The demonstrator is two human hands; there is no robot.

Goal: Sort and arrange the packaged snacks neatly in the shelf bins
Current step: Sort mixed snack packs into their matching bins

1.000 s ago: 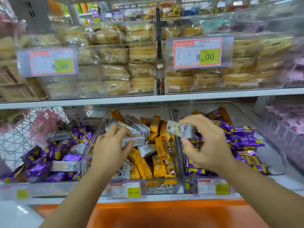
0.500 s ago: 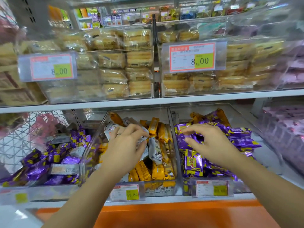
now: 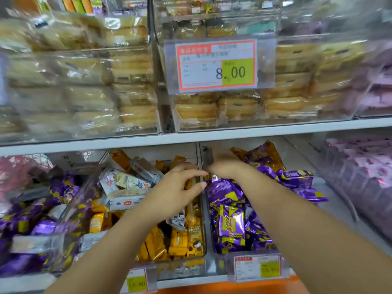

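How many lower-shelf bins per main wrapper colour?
Purple: 2, the left bin and the right bin
Yellow: 1, the middle bin, with some white packs mixed in
Pink: 1, the far-right bin
Total: 4

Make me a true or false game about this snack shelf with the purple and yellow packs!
1. The right bin holds mostly purple packs. True.
2. The big price tag says 5.00. False: it says 8.00.
3. The left hand is over the middle bin, where the yellow packs are. True.
4. The upper bins hold red cans. False: they hold pale cakes in clear wrappers.
5. The right hand is up by the price tag. False: it is down low, reaching over the purple packs toward the back of the right bin.
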